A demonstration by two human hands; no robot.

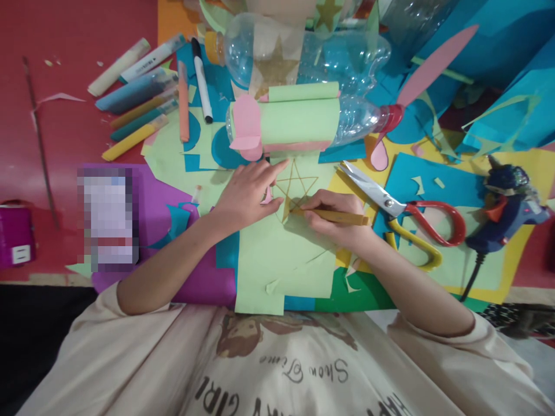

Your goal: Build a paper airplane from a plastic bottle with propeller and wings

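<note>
My right hand [336, 215] grips a yellow-brown marker [342, 217], its tip at the lower left of a drawn star [296, 184]. The star is outlined on pale green paper [281, 260], and part of its lower left point is coloured in. Flat on that sheet, with fingers apart, my left hand [249, 190] rests just left of the star. Beyond both hands lies a plastic bottle [358, 120] wrapped in green paper, with pink paper pieces and a red cap.
Scissors [390, 205] and a blue glue gun [503, 216] lie to the right. Several markers [143, 92] are at the upper left, near a pen [202, 81]. A larger clear bottle [312, 52] bearing a gold star stands behind. A blurred phone [110, 214] lies left, on purple paper [151, 202].
</note>
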